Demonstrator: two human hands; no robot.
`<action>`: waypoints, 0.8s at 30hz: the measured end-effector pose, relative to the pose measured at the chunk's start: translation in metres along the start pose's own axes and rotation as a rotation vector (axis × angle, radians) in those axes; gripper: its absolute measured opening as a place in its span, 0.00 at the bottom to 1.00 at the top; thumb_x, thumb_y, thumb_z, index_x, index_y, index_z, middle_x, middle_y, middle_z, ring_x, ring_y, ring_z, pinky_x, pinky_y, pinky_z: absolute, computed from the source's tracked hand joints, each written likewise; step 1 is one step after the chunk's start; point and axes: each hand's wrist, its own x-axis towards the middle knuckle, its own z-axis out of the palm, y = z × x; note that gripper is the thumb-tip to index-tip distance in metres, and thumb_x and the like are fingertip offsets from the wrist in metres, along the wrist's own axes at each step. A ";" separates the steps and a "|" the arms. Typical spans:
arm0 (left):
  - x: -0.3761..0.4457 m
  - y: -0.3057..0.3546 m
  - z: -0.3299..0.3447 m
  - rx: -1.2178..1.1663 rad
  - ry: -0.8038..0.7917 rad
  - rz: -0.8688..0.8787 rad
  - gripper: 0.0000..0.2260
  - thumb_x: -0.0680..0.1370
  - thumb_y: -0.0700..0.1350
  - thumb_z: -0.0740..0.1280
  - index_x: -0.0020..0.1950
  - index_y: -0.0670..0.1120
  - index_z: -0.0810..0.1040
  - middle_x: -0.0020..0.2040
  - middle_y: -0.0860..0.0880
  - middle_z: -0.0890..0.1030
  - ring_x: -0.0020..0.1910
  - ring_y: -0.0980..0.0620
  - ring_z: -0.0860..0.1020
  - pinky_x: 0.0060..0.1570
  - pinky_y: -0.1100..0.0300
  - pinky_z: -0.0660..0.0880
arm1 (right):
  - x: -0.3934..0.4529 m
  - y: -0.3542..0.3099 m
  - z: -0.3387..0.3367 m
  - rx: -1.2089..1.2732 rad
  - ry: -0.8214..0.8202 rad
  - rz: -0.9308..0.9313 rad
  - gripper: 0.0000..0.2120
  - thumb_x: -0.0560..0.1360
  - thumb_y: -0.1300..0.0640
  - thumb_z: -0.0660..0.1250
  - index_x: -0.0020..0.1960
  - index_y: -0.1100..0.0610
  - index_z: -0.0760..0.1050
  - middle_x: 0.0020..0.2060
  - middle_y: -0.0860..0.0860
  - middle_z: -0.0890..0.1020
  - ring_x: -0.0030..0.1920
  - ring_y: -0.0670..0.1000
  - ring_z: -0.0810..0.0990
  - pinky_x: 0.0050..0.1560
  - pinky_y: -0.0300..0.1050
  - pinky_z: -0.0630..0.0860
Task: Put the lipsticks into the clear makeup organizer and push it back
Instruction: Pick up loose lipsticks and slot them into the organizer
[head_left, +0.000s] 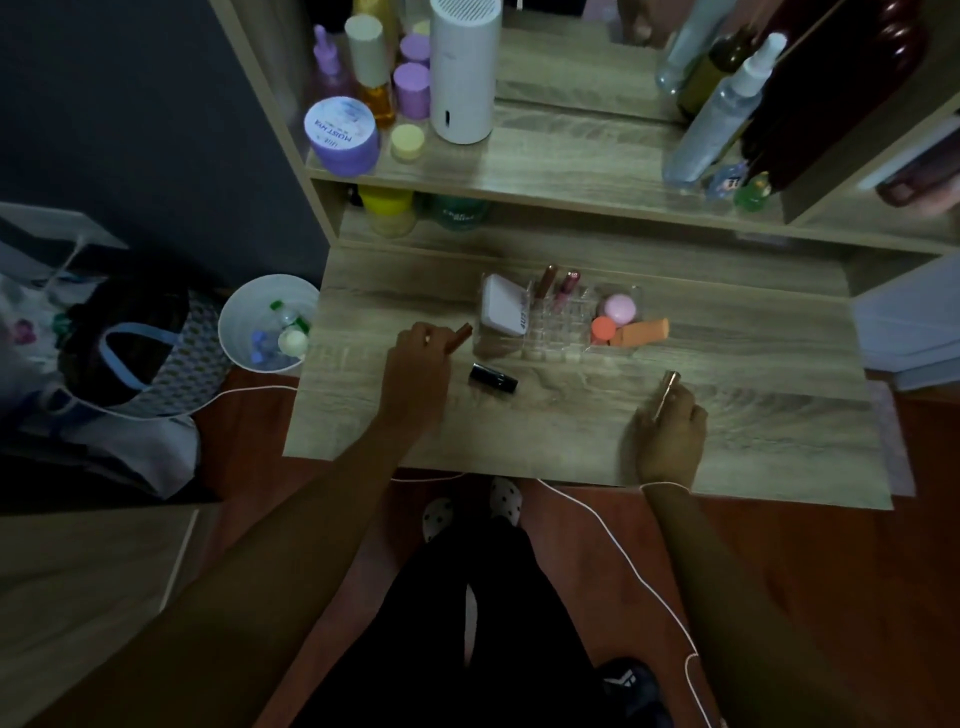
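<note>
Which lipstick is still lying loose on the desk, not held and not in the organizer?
The black lipstick, on its side just in front of the organizer. Each hand holds one, left hand and right hand, and two stand in the organizer's slots.

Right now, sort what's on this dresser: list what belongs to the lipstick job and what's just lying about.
Job:
- clear makeup organizer, two lip tubes already standing in it
- brown lipstick in the left hand
- slim tube in the right hand
- black lipstick lying on the desktop

Lying about:
- makeup sponges
- white compact
- purple jar
- white cylinder
- spray bottle
</note>
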 end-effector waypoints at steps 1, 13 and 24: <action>0.002 0.000 0.000 -0.005 -0.005 -0.003 0.12 0.75 0.36 0.65 0.59 0.40 0.75 0.56 0.37 0.77 0.52 0.39 0.74 0.48 0.44 0.75 | 0.002 0.001 0.000 0.004 0.000 0.026 0.20 0.74 0.66 0.63 0.66 0.66 0.68 0.55 0.70 0.75 0.56 0.69 0.73 0.57 0.60 0.70; 0.016 -0.010 -0.003 -0.006 -0.188 -0.075 0.14 0.76 0.37 0.64 0.61 0.40 0.72 0.58 0.38 0.74 0.56 0.40 0.72 0.51 0.48 0.73 | 0.000 -0.017 -0.002 0.133 -0.434 0.151 0.22 0.72 0.53 0.73 0.60 0.61 0.71 0.53 0.60 0.82 0.55 0.61 0.80 0.57 0.53 0.74; 0.011 -0.002 -0.023 -0.213 -0.083 -0.133 0.10 0.76 0.37 0.64 0.57 0.38 0.74 0.55 0.38 0.75 0.54 0.40 0.74 0.50 0.50 0.72 | -0.007 -0.059 -0.014 0.216 -0.513 -0.082 0.10 0.71 0.55 0.72 0.48 0.59 0.76 0.45 0.57 0.83 0.46 0.58 0.81 0.49 0.50 0.74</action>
